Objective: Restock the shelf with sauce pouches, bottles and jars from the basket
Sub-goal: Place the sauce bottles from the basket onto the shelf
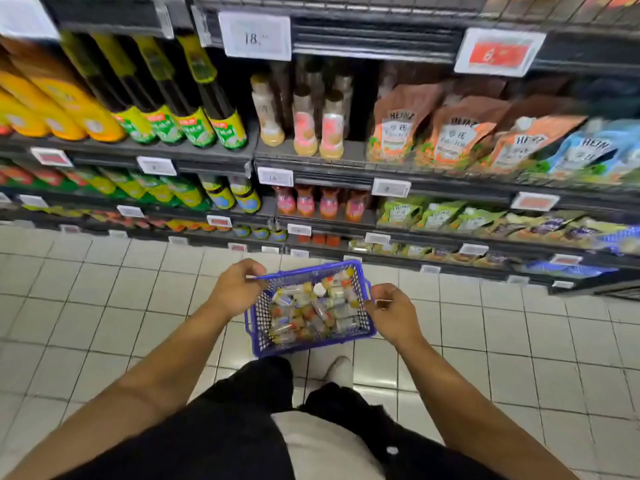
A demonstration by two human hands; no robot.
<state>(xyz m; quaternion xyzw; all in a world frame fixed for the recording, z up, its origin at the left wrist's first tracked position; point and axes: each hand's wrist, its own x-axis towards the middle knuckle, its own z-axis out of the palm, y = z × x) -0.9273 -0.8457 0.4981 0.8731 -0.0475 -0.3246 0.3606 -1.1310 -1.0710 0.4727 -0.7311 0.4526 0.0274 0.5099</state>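
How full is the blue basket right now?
Well stocked: the blue basket holds a jumbled pile of small bottles and jars covering its floor, lying on their sides. The heap stays below the rim.
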